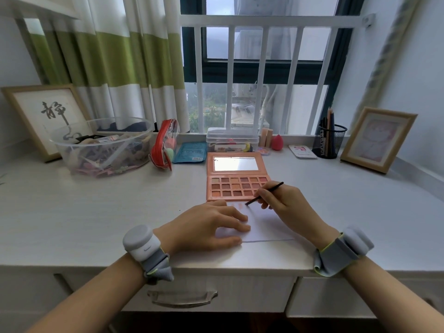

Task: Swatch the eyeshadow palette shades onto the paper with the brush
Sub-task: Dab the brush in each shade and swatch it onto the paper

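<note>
Desk (pixel 96 212) lies bare left of paper (pixel 266 224) and palette (pixel 236 186).

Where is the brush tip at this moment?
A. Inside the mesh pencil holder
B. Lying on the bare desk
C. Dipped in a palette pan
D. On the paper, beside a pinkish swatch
D: the right hand holds the brush with its tip on the paper, just below the eyeshadow palette.

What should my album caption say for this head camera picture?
Right hand brushes eyeshadow onto paper held by left hand.
</note>
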`<state>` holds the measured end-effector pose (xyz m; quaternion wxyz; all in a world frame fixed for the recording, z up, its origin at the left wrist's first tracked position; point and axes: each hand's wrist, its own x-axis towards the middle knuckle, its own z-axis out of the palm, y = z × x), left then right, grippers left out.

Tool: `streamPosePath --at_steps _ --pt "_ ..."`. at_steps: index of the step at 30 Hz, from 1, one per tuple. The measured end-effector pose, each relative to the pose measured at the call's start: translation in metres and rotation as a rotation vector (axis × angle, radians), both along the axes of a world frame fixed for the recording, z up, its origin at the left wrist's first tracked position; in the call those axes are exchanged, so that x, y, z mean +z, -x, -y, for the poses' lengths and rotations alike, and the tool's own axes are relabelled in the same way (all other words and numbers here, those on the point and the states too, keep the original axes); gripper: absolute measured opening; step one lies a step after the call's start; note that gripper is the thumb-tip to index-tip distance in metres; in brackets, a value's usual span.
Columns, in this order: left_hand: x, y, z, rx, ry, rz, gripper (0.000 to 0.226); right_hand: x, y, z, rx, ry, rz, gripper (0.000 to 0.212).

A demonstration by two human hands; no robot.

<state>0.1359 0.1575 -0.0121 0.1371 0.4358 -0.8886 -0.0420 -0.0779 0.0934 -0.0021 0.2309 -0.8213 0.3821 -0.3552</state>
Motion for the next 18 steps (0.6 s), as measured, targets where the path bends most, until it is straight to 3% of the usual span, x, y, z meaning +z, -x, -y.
streamPosePath --at_steps 7,18 --pt "-0.0007 -0.0004 -0.0003 -0.002 -0.001 -0.012 0.037 0.0026 0.0024 -0.0039 0.015 -0.058 0.077 0.021" --pt "0.0010 0.0000 -0.0011 0.001 -0.015 -0.018 0.041 0.0022 0.0022 -0.0027 0.007 -0.032 0.049 0.019"
